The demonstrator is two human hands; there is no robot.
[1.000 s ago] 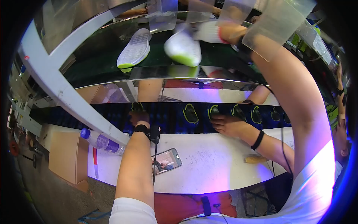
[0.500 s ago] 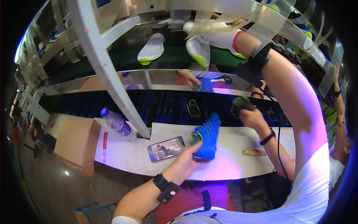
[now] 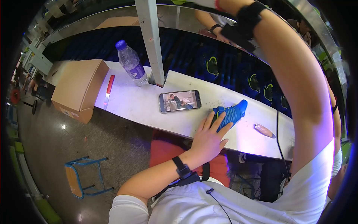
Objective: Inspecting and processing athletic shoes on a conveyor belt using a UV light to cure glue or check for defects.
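Note:
My left hand [image 3: 209, 137] lies over a blue shoe upper [image 3: 232, 115] on the white work table [image 3: 141, 108]. Its fingers are spread across the heel end, and the toe points away to the right. My right arm [image 3: 285, 71] reaches up past the table to the top edge. Only a sliver of the white-gloved right hand [image 3: 204, 3] shows beyond a red cuff, so its fingers and anything in them are hidden. A phone [image 3: 181, 101] with a lit picture lies left of the shoe upper.
A knife with a red handle [image 3: 110, 84], a bottle with a purple cap [image 3: 131, 63] and a short tan-handled tool [image 3: 264, 130] lie or stand on the table. A cardboard box [image 3: 78, 87] is at left. Behind a white post [image 3: 151, 41], a dark conveyor [image 3: 190, 56] carries dark shoe uppers.
My left hand has set the blue shoe upper on the table and its fingers have spread. My view has dropped, and my right hand has mostly left it at the top.

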